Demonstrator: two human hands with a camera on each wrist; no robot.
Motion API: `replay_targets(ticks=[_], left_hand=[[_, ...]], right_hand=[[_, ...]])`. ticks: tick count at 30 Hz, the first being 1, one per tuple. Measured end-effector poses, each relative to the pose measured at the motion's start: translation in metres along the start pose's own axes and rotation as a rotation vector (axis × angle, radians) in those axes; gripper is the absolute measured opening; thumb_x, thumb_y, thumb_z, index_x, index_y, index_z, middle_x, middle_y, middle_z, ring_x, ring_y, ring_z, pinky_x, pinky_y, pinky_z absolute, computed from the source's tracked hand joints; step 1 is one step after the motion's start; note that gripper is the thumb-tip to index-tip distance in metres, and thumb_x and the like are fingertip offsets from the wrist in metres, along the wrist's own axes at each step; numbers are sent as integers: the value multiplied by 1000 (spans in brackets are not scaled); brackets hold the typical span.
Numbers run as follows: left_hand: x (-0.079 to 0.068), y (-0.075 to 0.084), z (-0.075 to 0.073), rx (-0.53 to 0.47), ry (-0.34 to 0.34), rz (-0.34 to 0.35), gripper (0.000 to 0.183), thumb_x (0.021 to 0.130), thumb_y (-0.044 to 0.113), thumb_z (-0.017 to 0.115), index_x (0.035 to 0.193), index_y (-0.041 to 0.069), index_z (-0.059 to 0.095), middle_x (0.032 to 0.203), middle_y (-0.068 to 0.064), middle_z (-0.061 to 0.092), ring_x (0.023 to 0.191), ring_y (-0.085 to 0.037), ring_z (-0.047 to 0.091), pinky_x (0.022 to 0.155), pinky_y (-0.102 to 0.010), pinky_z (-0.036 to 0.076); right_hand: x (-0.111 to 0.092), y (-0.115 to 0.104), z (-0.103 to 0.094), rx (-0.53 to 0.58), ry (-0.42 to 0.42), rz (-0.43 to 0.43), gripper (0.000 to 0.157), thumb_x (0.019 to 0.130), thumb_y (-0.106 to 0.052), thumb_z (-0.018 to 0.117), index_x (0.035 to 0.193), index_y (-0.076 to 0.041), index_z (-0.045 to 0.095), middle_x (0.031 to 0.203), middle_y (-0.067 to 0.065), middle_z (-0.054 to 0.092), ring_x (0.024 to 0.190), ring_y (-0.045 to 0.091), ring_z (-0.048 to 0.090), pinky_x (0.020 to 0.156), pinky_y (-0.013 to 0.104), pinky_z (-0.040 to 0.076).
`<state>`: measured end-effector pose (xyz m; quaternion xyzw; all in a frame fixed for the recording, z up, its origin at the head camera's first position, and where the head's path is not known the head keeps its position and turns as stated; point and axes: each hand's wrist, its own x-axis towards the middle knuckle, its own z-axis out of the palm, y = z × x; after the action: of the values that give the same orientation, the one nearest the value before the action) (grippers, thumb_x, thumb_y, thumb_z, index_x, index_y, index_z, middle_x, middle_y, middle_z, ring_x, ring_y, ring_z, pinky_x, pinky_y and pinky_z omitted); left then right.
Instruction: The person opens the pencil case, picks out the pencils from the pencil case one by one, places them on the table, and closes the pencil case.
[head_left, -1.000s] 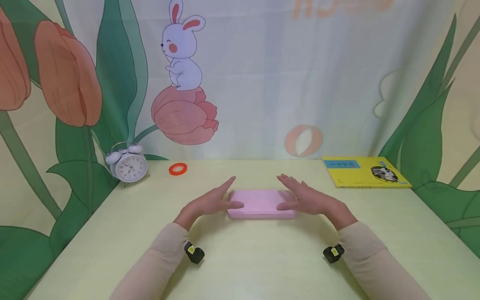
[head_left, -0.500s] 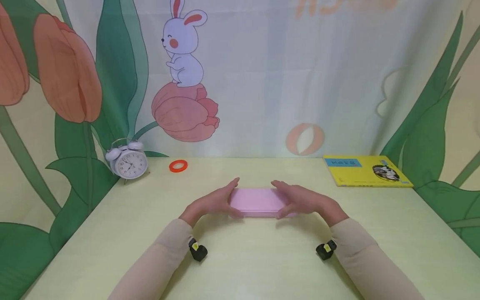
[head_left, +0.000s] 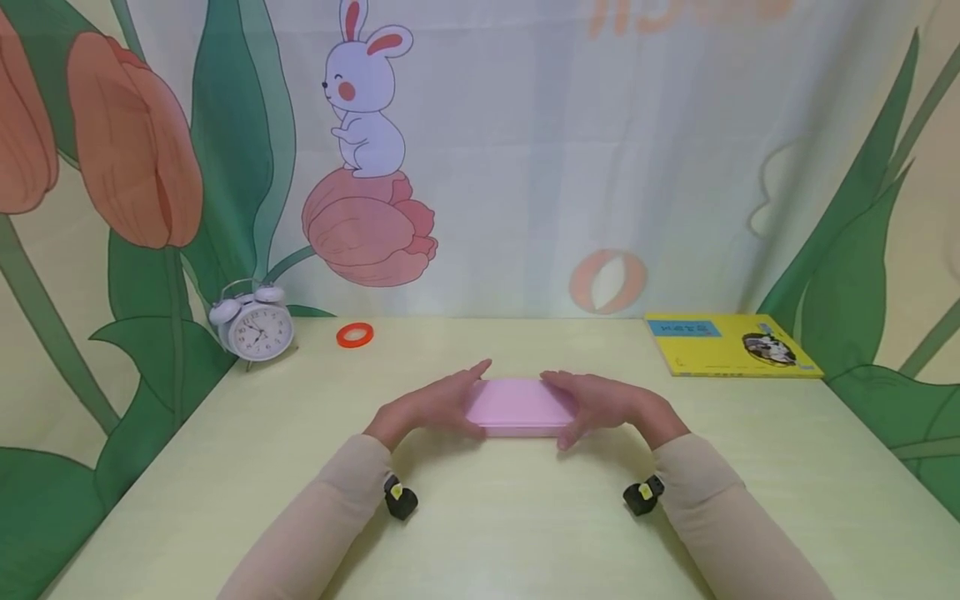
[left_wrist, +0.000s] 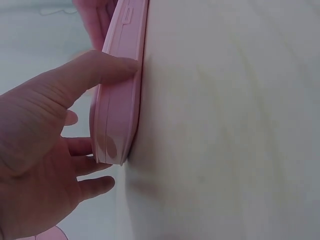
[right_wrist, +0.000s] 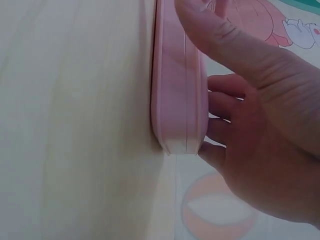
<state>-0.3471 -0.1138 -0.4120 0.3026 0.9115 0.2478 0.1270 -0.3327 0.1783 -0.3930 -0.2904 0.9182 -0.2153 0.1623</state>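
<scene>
A flat pink case with rounded corners lies closed on the table, its long side towards me. My left hand holds its left end. In the left wrist view that thumb presses the near side, below a small latch, while the other fingers reach over the lid. At the opposite end is my right hand, its fingers reaching over the lid. Its thumb stretches in front of the near side, seemingly a little apart from it. The far edge of the case is partly hidden by both hands.
On the pale table, a white alarm clock stands at the back left, with an orange-red ring beside it. A yellow book lies at the back right. Behind hangs a printed curtain.
Both hands have moved inwards to the ends of the pink case. The left thumb has come down onto its near side, and the right thumb has dropped in front of it.
</scene>
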Motion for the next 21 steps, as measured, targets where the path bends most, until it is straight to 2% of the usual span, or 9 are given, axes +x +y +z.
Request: replay_targets(ticks=[6, 12, 21], left_hand=[[4, 8, -2, 93, -31, 18, 111, 81, 23, 84, 162, 11, 9, 147, -14, 45, 127, -22, 46, 114, -38, 31], [4, 14, -4, 151, -65, -25, 111, 82, 29, 84, 162, 18, 7, 149, -9, 45, 127, -20, 47, 112, -39, 33], [2, 23, -5, 173, -90, -4, 106, 83, 24, 82, 162, 15, 12, 152, -12, 41, 135, -23, 42, 114, -40, 31]], right_hand=[[1, 0, 0, 2, -1, 29, 102, 77, -30, 88, 157, -4, 30, 160, 12, 32, 147, 32, 27, 117, 48, 23], [1, -1, 1, -37, -6, 35, 91, 83, -23, 83, 156, -6, 33, 157, 12, 36, 143, 33, 33, 115, 48, 28], [0, -6, 0, -55, -6, 33, 84, 84, -16, 80, 154, -3, 35, 154, 14, 40, 139, 33, 38, 114, 48, 29]])
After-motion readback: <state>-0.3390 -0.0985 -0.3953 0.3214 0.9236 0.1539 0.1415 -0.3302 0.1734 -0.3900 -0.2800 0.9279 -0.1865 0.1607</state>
